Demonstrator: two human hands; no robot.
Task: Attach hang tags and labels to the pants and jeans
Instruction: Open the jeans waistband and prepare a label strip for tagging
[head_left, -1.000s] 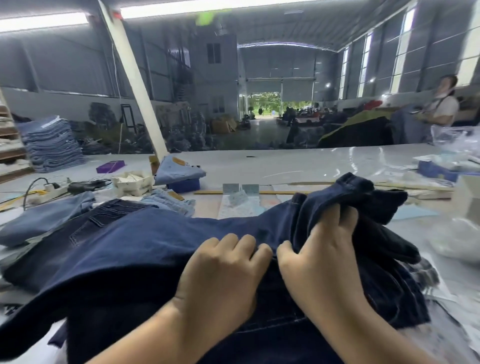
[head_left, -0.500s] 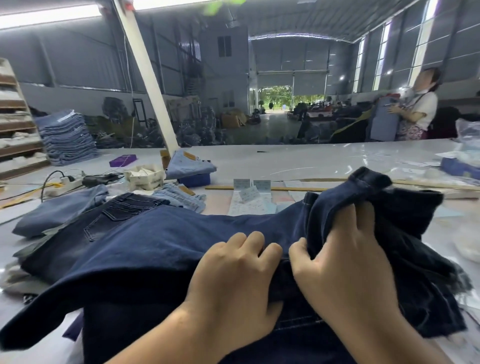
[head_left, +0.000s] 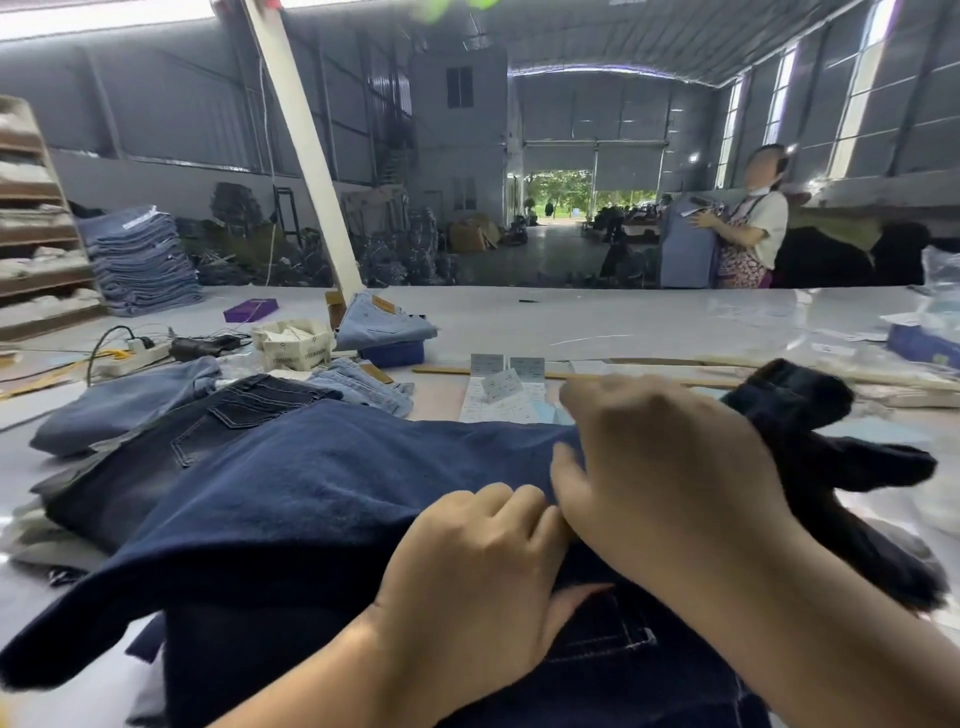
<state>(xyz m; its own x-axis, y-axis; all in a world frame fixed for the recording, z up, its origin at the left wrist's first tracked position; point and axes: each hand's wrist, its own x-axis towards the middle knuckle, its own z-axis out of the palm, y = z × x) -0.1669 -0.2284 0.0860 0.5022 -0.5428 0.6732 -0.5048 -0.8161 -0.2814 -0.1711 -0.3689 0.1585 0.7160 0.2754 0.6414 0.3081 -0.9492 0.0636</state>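
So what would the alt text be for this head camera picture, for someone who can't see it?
Two bare hands work a pair of dark jeans on a big table: the left hand curls into the fabric, the right hand holds a fold. Paper tags and other jeans lie behind, in a large warehouse.

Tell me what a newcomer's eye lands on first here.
Two hands on dark jeans spread in the foreground: the left hand grips a fold, the right hand is beside it, fingers curled on the cloth. Behind them, white labels lie mid-table, and a stack of folded jeans stands far left.
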